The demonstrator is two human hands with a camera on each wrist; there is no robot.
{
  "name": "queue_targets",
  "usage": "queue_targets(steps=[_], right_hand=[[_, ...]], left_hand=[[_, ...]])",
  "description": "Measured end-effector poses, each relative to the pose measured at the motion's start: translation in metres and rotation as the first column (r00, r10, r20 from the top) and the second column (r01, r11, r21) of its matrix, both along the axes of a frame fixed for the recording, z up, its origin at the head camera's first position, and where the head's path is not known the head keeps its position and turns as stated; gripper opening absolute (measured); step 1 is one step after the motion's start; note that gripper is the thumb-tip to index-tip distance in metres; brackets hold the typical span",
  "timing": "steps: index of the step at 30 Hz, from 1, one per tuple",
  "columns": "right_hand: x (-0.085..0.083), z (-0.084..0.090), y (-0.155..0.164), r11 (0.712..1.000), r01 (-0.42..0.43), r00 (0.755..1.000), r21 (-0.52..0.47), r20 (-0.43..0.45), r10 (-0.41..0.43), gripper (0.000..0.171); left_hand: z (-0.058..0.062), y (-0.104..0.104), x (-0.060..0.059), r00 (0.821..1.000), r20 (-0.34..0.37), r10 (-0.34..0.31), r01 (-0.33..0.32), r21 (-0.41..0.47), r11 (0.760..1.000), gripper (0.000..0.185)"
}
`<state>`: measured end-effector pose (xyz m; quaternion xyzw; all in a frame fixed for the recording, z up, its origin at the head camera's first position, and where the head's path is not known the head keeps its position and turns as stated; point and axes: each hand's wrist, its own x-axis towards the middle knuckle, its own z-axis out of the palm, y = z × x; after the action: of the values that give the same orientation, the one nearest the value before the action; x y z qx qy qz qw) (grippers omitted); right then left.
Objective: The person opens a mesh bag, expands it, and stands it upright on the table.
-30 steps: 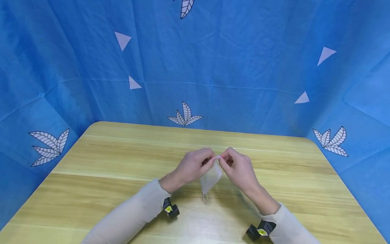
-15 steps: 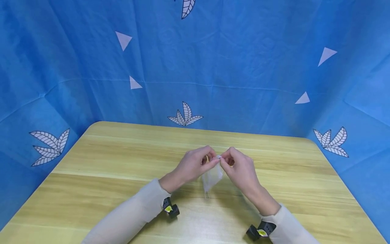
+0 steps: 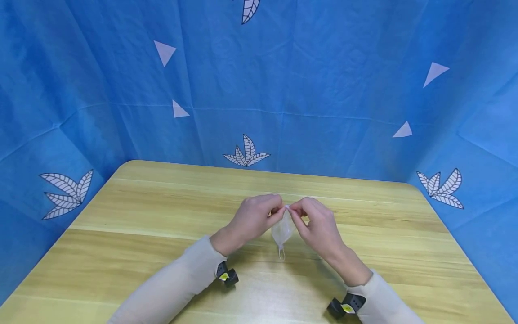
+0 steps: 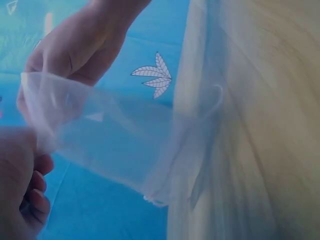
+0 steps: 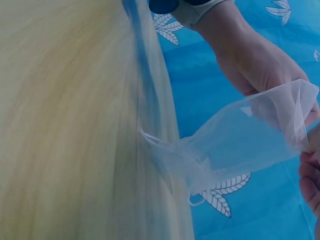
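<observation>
Hands: your left hand [image 3: 252,219] and right hand [image 3: 317,222] both pinch the sheer mesh pouch [image 3: 282,230] above the counter [image 3: 141,211]; only the wrist views reveal its see-through fabric and drawstring loop [image 4: 218,97].

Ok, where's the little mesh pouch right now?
In the head view the mesh pouch hangs at the table's centre, pinched at its top between the left hand and right hand, above the wood.
</observation>
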<state>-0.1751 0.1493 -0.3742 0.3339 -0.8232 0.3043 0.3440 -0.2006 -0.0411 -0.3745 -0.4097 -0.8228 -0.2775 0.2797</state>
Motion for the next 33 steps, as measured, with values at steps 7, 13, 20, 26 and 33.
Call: queue_targets(steps=[7,13,20,26,33], right_hand=[[0.0041,0.0011,-0.0029,0.995,0.098,0.966,0.011,0.237,-0.098,0.011],[0.0036,0.0007,-0.0009,0.992,0.125,0.952,0.0,0.281,-0.12,0.004],[0.0017,0.0,0.0025,0.987,0.16,0.955,-0.017,0.255,-0.15,0.009],[-0.0005,-0.0001,0.0028,0.985,0.172,0.937,-0.006,0.309,-0.162,0.006],[-0.0013,-0.0008,0.0016,0.991,0.135,0.892,0.009,0.434,-0.125,0.01]], left_hand=[[-0.0034,0.0003,0.0005,0.999,-0.012,-0.033,0.034,0.085,0.996,0.005],[-0.0035,0.0011,0.0,0.997,0.075,-0.037,0.03,0.088,0.996,0.008],[-0.0022,0.0022,-0.0004,0.971,0.232,0.05,-0.045,-0.025,0.999,0.007],[-0.0018,0.0027,-0.0012,0.97,0.234,0.069,-0.072,0.0,0.997,0.005],[-0.0042,0.002,-0.0012,0.953,0.296,0.062,-0.089,0.078,0.993,0.006]])
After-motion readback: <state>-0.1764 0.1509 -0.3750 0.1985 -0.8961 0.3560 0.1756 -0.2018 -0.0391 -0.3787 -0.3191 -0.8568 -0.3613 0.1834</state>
